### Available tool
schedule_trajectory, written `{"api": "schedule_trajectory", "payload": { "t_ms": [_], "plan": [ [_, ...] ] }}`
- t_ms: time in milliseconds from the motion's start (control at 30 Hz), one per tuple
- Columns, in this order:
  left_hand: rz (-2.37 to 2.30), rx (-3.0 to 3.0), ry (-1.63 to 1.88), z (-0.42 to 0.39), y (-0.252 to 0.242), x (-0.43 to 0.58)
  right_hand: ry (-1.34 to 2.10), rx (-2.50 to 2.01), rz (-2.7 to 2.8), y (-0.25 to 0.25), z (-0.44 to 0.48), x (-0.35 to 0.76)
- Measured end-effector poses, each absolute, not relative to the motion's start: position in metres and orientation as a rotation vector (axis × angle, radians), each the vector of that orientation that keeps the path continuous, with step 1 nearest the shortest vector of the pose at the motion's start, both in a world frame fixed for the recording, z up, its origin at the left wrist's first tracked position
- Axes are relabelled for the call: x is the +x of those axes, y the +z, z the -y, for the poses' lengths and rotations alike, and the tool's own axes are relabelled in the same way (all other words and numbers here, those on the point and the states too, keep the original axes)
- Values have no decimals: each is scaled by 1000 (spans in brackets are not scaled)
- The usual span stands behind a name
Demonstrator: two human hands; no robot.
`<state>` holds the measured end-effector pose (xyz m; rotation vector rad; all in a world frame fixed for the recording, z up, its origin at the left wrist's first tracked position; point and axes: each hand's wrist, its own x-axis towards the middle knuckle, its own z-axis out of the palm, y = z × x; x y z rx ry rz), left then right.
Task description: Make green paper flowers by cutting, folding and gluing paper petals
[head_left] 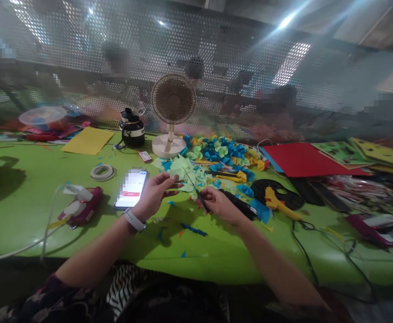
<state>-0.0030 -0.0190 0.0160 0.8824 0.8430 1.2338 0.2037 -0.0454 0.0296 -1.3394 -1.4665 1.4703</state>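
Note:
My left hand [154, 193], with a watch on the wrist, pinches a pale green paper piece [180, 168] between thumb and fingers. In my right hand [218, 204] is a pair of scissors [198, 193], the blades pointing up and away, close to the paper. Behind both hands lies a heap of pale green paper cuttings. Beyond it are folded blue paper flowers [213, 153], mixed with green and yellow ones. A twisted blue strip [194, 229] rests on the green table [115, 242], nearer to me. A yellow-handled cutter [231, 175] sits by the cuttings.
Left of my hand are a lit phone [132, 188], a tape roll [102, 172] and a maroon power strip [87, 208]. A fan [169, 146] and a dark bottle [132, 130] stand behind. To the right lie a yellow glue gun [277, 202], loose cables and red sheets [310, 159].

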Motion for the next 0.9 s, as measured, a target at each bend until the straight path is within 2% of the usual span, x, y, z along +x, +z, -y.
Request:
{"api": "schedule_trajectory", "payload": {
  "t_ms": [367, 900],
  "plan": [
    [-849, 935, 1115, 27, 17, 3, 1501, -1292, 1548, 18, 48, 202],
    [-838, 887, 1168, 28, 18, 4, 1535, -1266, 1535, 18, 49, 203]
  ]
}}
